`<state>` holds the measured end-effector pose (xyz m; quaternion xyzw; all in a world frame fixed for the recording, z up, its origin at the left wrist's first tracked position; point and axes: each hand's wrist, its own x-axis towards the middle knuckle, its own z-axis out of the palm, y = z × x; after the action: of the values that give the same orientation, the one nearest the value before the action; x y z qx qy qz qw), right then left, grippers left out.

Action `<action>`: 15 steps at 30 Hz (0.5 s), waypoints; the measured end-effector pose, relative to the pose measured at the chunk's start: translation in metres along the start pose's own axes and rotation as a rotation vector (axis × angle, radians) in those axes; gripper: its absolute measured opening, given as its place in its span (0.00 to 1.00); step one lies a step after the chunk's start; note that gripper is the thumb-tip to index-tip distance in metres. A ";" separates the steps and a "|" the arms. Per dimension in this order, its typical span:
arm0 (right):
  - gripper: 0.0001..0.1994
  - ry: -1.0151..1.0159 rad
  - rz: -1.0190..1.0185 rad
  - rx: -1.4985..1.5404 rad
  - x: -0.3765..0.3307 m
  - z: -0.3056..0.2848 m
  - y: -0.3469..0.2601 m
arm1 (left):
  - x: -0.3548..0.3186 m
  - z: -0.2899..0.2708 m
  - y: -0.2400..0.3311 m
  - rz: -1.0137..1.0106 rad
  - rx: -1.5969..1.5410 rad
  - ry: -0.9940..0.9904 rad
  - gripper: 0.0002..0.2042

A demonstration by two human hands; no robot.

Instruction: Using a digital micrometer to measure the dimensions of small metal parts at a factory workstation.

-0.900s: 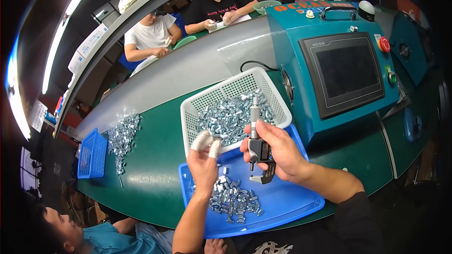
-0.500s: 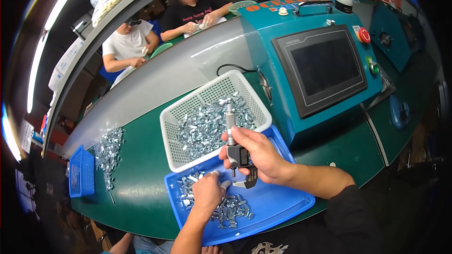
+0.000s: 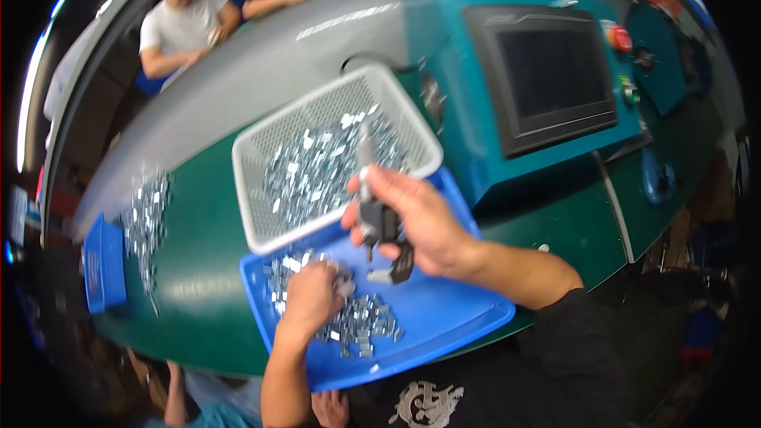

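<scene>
My right hand (image 3: 416, 218) grips a digital micrometer (image 3: 379, 223), its thimble pointing up and its curved frame toward the tray. Between the micrometer's measuring faces I see a gap. My left hand (image 3: 311, 295) is down at the small shiny metal pieces (image 3: 366, 319) in the blue tray (image 3: 440, 321). Its fingers are curled, with pale covers on some fingertips; what they pinch is hidden and blurred. Behind both hands, a white perforated basket (image 3: 247, 190) full of similar metal pieces rests against the tray's far side.
A teal machine (image 3: 444, 135) with a dark screen (image 3: 555, 71) and red button stands at right. Left on the green bench (image 3: 206, 269) are a loose metal heap (image 3: 145, 222) and a small blue basket (image 3: 105, 261). Co-workers sit beyond a grey partition (image 3: 261, 63).
The head view has tipped downward and slid right, so the scene sits higher and further left, and blurs. Both hands keep nearly the same places over the tray; the micrometer is still held.
</scene>
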<state>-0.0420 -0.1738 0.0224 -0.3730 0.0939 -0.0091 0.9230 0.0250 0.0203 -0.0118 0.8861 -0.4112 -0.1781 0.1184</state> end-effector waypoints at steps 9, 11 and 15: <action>0.18 0.013 -0.005 -0.072 0.002 0.010 -0.002 | 0.002 0.000 -0.005 0.018 -0.079 0.215 0.08; 0.18 0.021 -0.027 -0.078 0.002 0.010 -0.003 | 0.003 -0.007 0.002 0.060 -0.068 0.241 0.08; 0.17 0.036 -0.009 -0.068 -0.001 0.006 -0.002 | 0.000 -0.003 0.009 -0.019 -0.684 0.158 0.08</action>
<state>-0.0419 -0.1709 0.0275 -0.4042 0.1092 -0.0168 0.9080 0.0201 0.0147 -0.0054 0.8100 -0.3088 -0.2376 0.4383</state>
